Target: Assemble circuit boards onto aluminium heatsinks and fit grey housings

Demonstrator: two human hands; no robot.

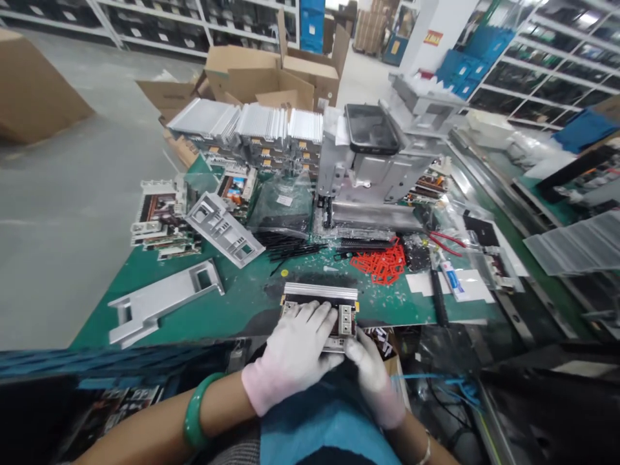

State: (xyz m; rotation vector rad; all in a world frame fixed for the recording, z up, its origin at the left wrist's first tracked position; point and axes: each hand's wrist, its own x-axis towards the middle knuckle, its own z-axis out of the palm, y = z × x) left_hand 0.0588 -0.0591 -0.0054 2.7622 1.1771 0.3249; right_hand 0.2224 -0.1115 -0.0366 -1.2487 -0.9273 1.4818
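In front of me, at the bench's near edge, is a circuit board assembly (345, 318) with a ribbed silver heatsink (320, 292) along its far side. My left hand (303, 342), in a white glove with a pink cuff, lies over the assembly with its fingers stretched flat across the board. Part of the board is hidden beneath it. My right hand (371, 365), gloved too, has its fingers bent against the assembly's near right corner. Beyond lie a heap of red plastic clips (382, 263) and thin black strips (290, 248).
A bent metal bracket (165, 297) and a slotted metal plate (225, 229) lie to the left, near stacked circuit boards (157, 213). Heatsink units (261, 126) stand at the back. Red-handled pliers (445, 242) and a tube (453, 281) are at the right.
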